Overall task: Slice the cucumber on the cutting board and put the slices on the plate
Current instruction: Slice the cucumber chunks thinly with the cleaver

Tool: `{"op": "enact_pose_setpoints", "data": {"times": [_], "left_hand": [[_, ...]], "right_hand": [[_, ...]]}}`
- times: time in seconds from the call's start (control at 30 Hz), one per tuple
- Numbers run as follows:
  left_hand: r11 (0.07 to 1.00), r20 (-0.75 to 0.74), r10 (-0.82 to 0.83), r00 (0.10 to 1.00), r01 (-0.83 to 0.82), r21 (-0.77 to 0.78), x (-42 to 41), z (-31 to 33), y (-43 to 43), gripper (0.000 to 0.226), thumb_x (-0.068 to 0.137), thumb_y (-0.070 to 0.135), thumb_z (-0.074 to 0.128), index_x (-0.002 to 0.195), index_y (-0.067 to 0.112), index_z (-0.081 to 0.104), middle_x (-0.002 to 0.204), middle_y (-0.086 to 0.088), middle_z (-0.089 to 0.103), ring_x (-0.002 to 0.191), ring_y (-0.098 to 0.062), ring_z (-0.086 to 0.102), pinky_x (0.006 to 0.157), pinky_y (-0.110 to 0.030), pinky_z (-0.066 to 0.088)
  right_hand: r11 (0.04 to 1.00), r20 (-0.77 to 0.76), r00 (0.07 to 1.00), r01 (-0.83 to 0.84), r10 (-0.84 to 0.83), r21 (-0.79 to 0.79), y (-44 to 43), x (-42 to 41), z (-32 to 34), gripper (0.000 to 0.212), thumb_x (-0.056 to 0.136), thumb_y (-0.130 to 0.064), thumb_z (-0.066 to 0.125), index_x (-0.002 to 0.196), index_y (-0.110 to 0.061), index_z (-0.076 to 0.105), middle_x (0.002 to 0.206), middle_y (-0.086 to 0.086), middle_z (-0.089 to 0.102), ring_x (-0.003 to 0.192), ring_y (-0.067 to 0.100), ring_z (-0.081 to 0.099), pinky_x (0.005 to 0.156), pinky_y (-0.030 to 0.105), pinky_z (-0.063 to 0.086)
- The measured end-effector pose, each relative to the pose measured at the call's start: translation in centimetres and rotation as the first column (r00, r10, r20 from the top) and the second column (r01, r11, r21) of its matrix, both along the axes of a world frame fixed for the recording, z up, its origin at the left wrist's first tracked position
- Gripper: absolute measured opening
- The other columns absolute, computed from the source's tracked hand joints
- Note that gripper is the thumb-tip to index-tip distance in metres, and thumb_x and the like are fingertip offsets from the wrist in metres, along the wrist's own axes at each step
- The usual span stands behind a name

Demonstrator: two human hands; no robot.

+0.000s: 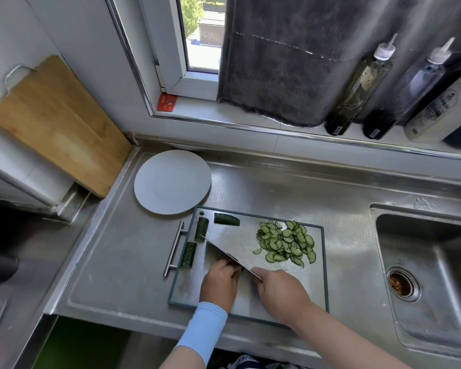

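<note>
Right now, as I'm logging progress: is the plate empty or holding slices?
Empty. The plate shows a bare white surface; the cut slices lie heaped on the cutting board.

Head view — above worktop [112, 275] front edge, looking forward and down, close over cutting board [312, 283] — wide-angle to window sill [202, 109].

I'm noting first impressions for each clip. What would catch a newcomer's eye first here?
The pile of thin cucumber slices on the right half of the cutting board stands out, with three uncut cucumber pieces along the board's left edge. At the near edge the right hand holds a knife, the left hand close beside its blade. The white plate behind the board's left corner holds nothing yet.
</note>
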State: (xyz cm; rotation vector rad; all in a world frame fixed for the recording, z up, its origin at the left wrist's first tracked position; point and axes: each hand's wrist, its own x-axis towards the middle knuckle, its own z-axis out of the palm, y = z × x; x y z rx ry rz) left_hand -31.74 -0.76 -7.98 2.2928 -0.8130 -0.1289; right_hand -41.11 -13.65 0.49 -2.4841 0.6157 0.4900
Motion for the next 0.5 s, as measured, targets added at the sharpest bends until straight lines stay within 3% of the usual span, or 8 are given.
{"op": "enact_pose_setpoints", "data": {"times": [0.17,0.33,0.5], "left_hand": [[1.0,-0.003,-0.003,1.0,0.003,-0.006,0.0,-0.1,0.0,0.02,0.065,0.004,0.085,0.076,0.018,0.076,0.083,0.003,0.068,0.076,-0.017,0.063,0.062,-0.022,0.052],[1.0,0.016,-0.005,1.0,0.005,-0.003,0.0,0.6,-0.1,0.022,0.063,0.004,0.087,0.072,0.02,0.075,0.084,0.002,0.071,0.072,-0.017,0.065,0.059,-0.019,0.051],[1.0,0.018,-0.008,1.0,0.008,0.02,0.1,0.5,-0.1,0.024,0.06,0.003,0.087,0.07,0.02,0.074,0.082,0.003,0.069,0.073,-0.017,0.064,0.062,-0.017,0.049]], "right_hand": [[1.0,0.011,1.0,0.005,-0.005,0.004,0.1,-0.4,0.4,0.027,0.099,-0.025,0.039,0.114,-0.031,0.061,0.099,0.003,0.071,0.091,0.029,0.061,0.066,0.034,0.04],[1.0,0.037,0.999,0.02,-0.019,-0.006,0.2,-2.2,0.8,0.019,0.098,-0.024,0.039,0.104,-0.028,0.056,0.082,0.003,0.066,0.073,0.026,0.053,0.067,0.038,0.047],[0.999,0.03,0.999,0.042,-0.041,-0.027,-0.2,-4.5,1.0,0.02,0.101,-0.028,0.039,0.112,-0.028,0.055,0.087,0.004,0.069,0.081,0.027,0.061,0.071,0.038,0.05]]}}
